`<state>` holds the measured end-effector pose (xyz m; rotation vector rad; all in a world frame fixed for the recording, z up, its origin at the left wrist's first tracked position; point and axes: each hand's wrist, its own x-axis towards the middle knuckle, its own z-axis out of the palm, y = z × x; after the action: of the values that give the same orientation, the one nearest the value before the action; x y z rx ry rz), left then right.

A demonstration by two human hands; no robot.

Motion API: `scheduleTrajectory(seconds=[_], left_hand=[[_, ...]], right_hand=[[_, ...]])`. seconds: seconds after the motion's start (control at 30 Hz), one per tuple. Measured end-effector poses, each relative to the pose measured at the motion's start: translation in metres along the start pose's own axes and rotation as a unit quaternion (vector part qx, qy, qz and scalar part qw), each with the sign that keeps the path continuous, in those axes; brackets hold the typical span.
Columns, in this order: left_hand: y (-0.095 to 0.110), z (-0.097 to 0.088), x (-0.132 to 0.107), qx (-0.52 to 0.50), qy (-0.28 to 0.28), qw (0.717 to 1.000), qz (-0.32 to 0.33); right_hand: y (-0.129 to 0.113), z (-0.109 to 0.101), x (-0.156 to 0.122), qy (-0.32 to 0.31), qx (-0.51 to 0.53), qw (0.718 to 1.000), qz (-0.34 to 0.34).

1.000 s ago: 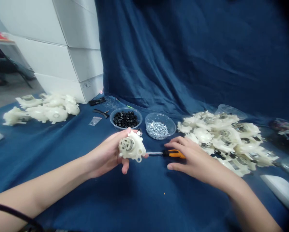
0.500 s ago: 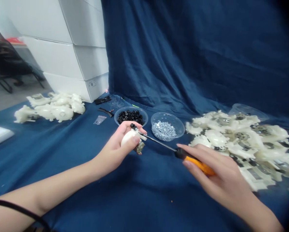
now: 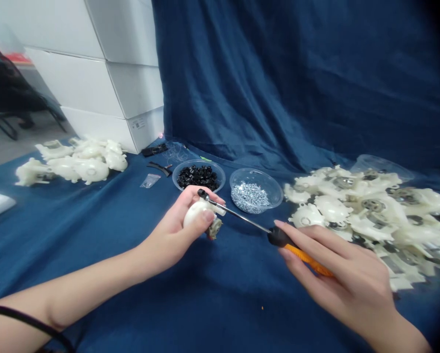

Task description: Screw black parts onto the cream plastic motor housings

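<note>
- Left hand [image 3: 171, 228] curls tightly round a white plastic housing [image 3: 199, 212], held above the blue cloth [image 3: 212, 304].
- Right hand [image 3: 337, 279] pinches an orange-handled screwdriver [image 3: 308, 257] between thumb and fingers, its shaft reaching across the housing.
- Just behind sit a bowl of black parts [image 3: 220, 171] and a bowl of screws [image 3: 267, 179].
- More housings [image 3: 367, 211] lie heaped to the right.

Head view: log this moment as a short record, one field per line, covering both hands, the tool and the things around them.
left hand: the left hand grips a white plastic housing
right hand: the right hand holds a screwdriver by its orange-and-black handle
tool position: metal shaft angled across the top of the housing
bowls: clear bowl of small black parts; clear bowl of silver screws
piles: white housings at right and left
surface: blue cloth
</note>
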<state>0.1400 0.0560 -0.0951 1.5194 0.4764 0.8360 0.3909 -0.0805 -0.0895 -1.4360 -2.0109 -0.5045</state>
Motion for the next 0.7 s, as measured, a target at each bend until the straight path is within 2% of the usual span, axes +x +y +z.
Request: scheduleTrajectory(seconds=[0.37,0.5,0.57,0.7], left_hand=[[0.002,0.0,0.0,0.039,-0.008,0.999,-0.007],[-0.001,-0.002,-0.002,0.087,0.001,0.996,0.007],[-0.005,-0.005,-0.002,0.13,-0.005,0.991,0.016],[-0.013,-0.014,-0.001,0.24,-0.021,0.968,0.071]], right_hand=[[-0.003,-0.002,0.0,-0.014,-0.008,1.0,0.024],[-0.004,-0.003,-0.001,-0.017,-0.005,1.0,0.023],[-0.003,-0.003,-0.002,-0.024,0.016,0.999,0.027],[-0.001,-0.006,-0.002,-0.069,0.136,0.985,0.077]])
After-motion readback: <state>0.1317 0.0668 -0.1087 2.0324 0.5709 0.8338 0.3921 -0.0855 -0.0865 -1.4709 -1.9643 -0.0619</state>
